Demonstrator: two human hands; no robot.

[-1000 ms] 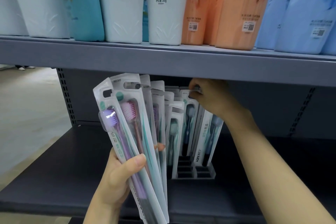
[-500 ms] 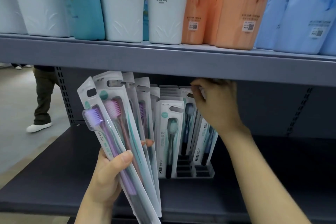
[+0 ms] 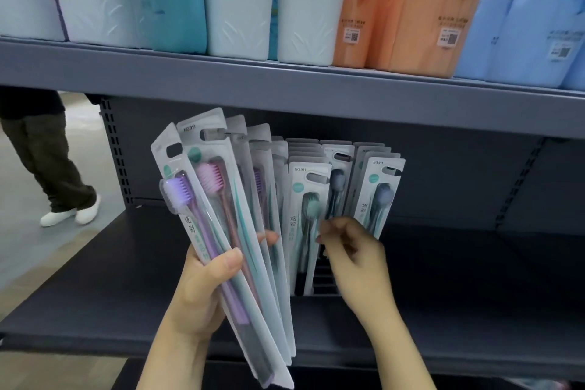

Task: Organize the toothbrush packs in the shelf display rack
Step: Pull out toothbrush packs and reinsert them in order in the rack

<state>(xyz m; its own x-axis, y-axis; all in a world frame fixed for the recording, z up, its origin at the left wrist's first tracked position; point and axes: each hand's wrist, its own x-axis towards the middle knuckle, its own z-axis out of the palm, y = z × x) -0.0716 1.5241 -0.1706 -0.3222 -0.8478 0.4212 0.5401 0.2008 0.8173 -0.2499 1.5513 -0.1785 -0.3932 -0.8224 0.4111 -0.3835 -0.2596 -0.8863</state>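
Note:
My left hand [image 3: 202, 282] grips a fanned bundle of several toothbrush packs [image 3: 221, 218], tilted up to the left, with a purple and a pink brush in front. Behind them a dark slotted display rack [image 3: 323, 282] stands on the lower shelf with upright packs in rows: a green-brush pack [image 3: 308, 215] in front, dark blue-brush packs [image 3: 378, 196] on the right. My right hand [image 3: 354, 256] hovers low in front of the rack with loosely curled fingers near the green pack's edge. It holds nothing that I can see.
The dark lower shelf [image 3: 474, 279] runs left and right of the rack. The grey upper shelf [image 3: 285, 82] close overhead carries tall white, teal, orange and blue product packs. A person's legs [image 3: 47, 165] stand on the floor at the far left.
My right hand came down from the tops of the right-hand packs to the rack's front. The right packs now stand straight. The person on the left stepped closer.

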